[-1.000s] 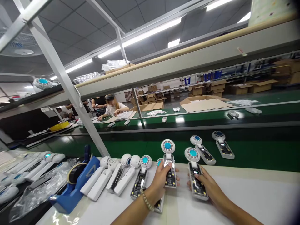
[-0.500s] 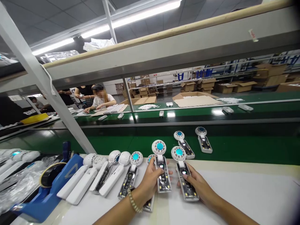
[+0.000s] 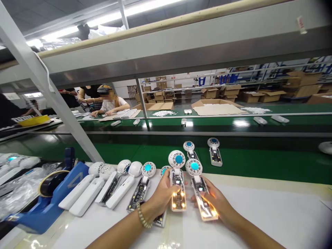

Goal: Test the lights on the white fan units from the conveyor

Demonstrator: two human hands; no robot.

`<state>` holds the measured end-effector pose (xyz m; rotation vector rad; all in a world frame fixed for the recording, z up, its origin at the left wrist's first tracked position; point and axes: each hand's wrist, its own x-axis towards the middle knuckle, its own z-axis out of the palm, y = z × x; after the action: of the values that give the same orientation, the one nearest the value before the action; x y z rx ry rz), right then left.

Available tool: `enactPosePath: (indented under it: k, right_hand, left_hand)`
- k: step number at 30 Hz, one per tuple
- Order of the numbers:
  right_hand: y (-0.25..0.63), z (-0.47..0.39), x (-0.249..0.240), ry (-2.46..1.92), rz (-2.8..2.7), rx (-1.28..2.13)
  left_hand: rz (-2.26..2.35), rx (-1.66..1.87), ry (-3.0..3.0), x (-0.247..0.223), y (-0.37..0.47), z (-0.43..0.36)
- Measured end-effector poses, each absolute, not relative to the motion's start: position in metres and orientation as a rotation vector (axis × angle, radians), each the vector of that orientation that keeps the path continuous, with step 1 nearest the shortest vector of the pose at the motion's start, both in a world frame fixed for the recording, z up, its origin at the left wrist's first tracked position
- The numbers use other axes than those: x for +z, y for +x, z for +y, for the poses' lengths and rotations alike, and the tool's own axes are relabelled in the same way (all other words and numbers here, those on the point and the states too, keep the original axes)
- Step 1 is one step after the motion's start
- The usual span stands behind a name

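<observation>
Though close, both hands point(image 3: 164, 194) point(image 3: 217, 201) apart.

Amber lamps, unlit before, now glow inside the handheld fan point(image 3: 178, 204) in the left hand point(image 3: 163, 194) and the second fan point(image 3: 203, 204) in the right hand point(image 3: 217, 200). Along the green conveyor belt point(image 3: 259, 160), the nearer fan point(image 3: 192, 154) and farther fan point(image 3: 215, 156) have slid leftward.

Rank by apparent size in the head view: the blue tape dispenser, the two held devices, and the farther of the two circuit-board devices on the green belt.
1. Blue tape dispenser
2. Left-held device and right-held device: too alike to rank
3. Farther circuit-board device; distance shrinks it
</observation>
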<state>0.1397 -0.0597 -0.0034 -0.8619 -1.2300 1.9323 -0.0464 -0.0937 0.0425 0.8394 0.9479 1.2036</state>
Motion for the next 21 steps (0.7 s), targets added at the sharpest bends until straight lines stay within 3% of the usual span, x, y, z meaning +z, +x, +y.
enactPosePath:
  k: [21]
  right_hand:
    - [0.1378, -0.0589, -0.0063, -0.881, -1.233, 1.918]
  left_hand:
    - [0.928, 1.201, 0.833, 0.0428, -0.0460, -0.0935]
